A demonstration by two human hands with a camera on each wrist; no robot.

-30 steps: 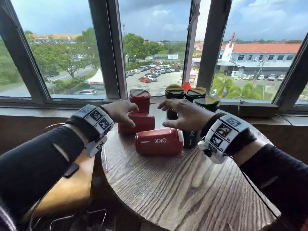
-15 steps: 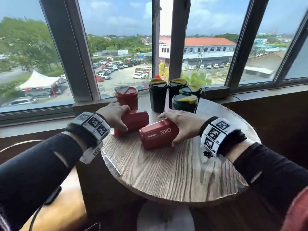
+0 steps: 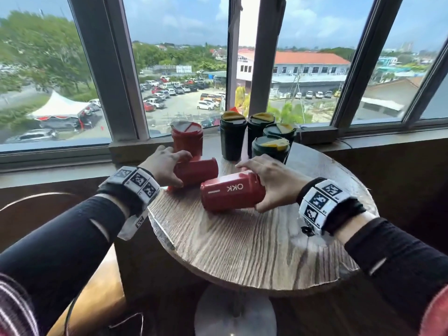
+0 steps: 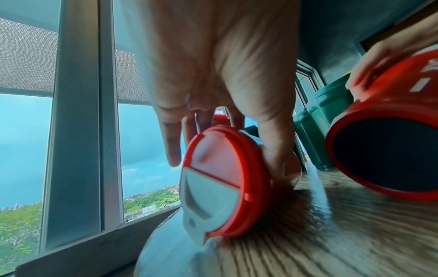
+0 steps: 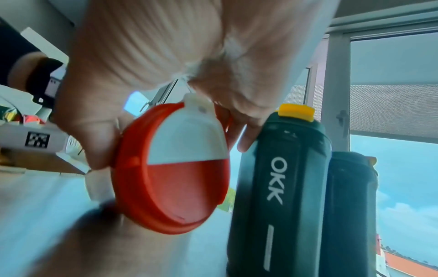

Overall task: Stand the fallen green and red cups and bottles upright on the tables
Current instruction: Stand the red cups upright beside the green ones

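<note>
Two red cups lie on their sides on the round wooden table (image 3: 254, 251). My left hand (image 3: 167, 166) grips the far one (image 3: 196, 169) near its lid; the left wrist view shows that lid (image 4: 222, 183) facing the camera and the fingers around the rim. My right hand (image 3: 269, 183) grips the lid end of the nearer red cup marked OKK (image 3: 230, 192), which is tilted with its lid end raised; its lid (image 5: 175, 168) fills the right wrist view. A third red cup (image 3: 187, 137) stands upright behind. Several dark green cups (image 3: 270, 146) with yellow lids stand upright at the back.
The table stands against a window sill (image 3: 363, 139) and a wide window. A wooden chair (image 3: 80, 299) is at the lower left, beside the table's edge. The green cups stand close behind my right hand, and one (image 5: 282, 187) nearly touches its fingers.
The view swung to the right. My right hand came down onto the nearer red cup, took hold of its lid end and raised it. My left hand stayed on the far red cup.
</note>
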